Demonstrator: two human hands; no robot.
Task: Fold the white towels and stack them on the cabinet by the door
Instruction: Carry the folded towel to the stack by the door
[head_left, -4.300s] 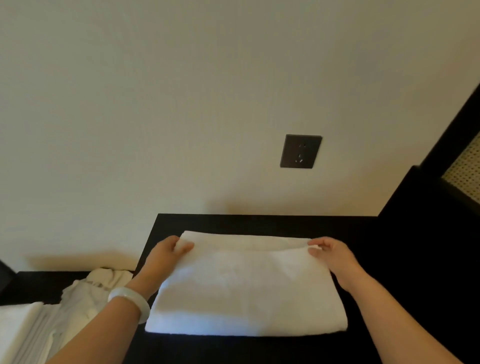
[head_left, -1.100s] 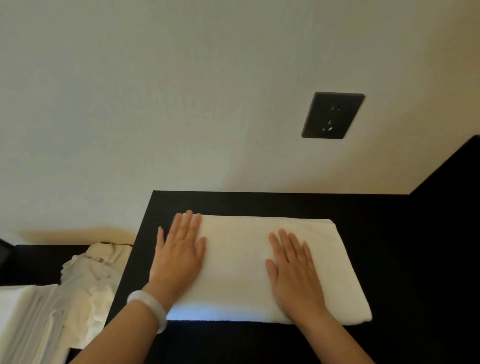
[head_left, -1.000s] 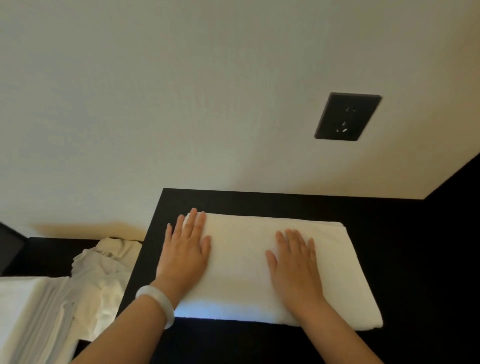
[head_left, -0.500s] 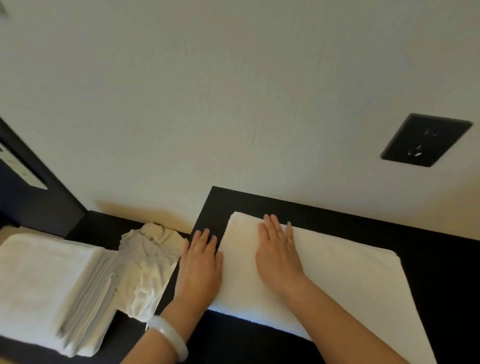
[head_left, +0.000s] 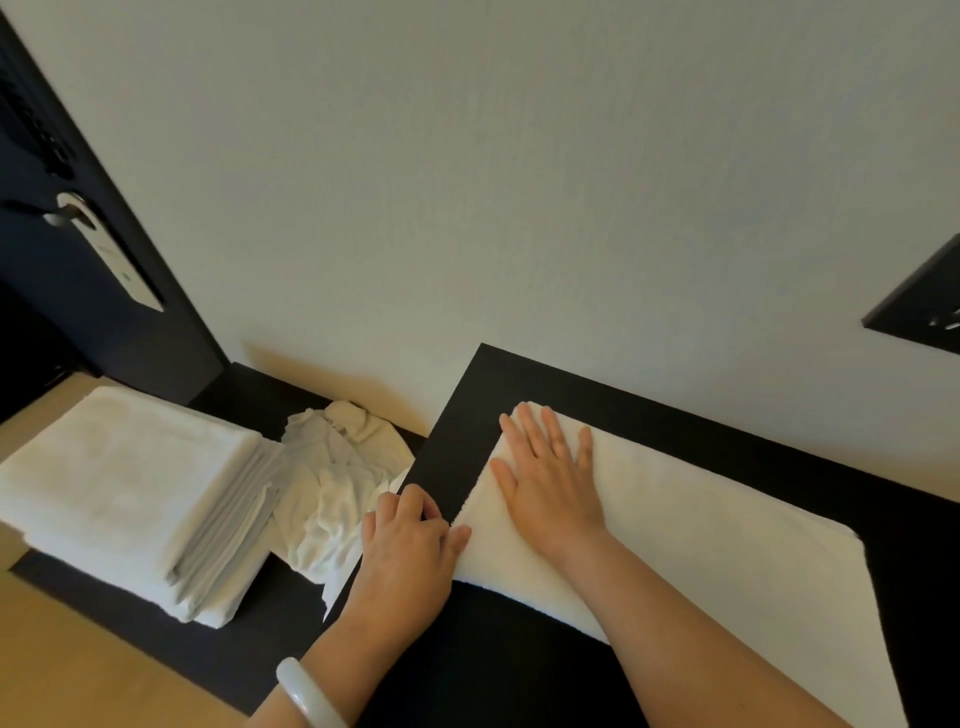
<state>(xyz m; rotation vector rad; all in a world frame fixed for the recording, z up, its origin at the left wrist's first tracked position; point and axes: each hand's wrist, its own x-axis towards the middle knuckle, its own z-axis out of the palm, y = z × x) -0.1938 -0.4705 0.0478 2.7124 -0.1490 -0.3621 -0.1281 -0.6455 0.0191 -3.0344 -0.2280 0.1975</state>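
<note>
Head cam is looking down at a black cabinet top (head_left: 675, 426) with one folded white towel (head_left: 727, 561) lying on it. The right hand (head_left: 550, 483) is flat on the towel's left end, fingers spread. The left hand (head_left: 410, 545), white bangle (head_left: 306, 696) on that wrist, sits curled at the towel's near-left corner with the thumb touching it; can't tell if it's actually gripping. Lower down on the left there's a stack of folded towels (head_left: 119, 488), and a crumpled white cloth (head_left: 332, 488) sits between that stack and the cabinet. The door handle (head_left: 78, 223) is far left.

**A:** so what's where around the folded towel (head_left: 717, 551)?
**B:** it sits on the counter (head_left: 498, 670). crumpled heap (head_left: 337, 483) just left of it, stack (head_left: 130, 493) further left, door (head_left: 78, 322) past that, socket (head_left: 924, 306) up behind it, rightward.
</note>
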